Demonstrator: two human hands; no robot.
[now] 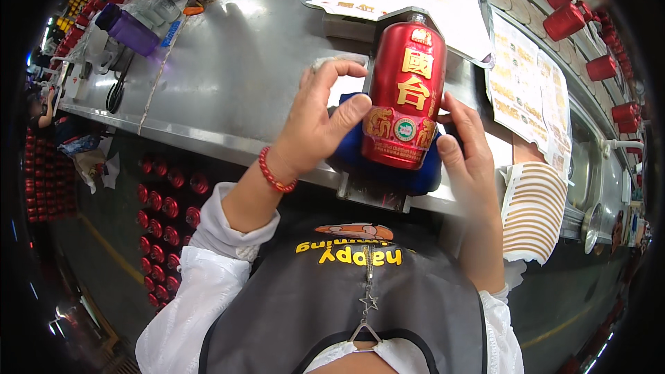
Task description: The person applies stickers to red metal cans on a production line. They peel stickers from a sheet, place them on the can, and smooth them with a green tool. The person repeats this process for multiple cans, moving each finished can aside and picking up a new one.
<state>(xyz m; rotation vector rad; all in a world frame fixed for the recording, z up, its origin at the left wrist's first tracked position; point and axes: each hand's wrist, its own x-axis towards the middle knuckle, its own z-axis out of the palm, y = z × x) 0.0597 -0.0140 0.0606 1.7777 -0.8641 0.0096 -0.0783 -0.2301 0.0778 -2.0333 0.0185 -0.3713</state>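
A glossy red bottle (407,76) with raised gold characters and a gold band round its lower part lies tilted back in front of me. Its neck points away, towards a metal holder. Under its near end is a dark blue cloth pad (420,179). At the bottle's left side is my left hand (320,116), fingers apart and thumb beside the gold band; a gap shows between them. My right hand (469,149) is by the right side, fingers spread and loosely curved. Whether its fingertips touch the bottle I cannot tell.
Beyond the bottle, a tray carries white sheets of gold decals (450,0); more printed sheets (523,76) lie right. A striped sleeve (533,211) is close by my right arm. Scissors (116,95) and a purple bottle (131,30) sit left. Several red bottles (166,208) stand below the bench.
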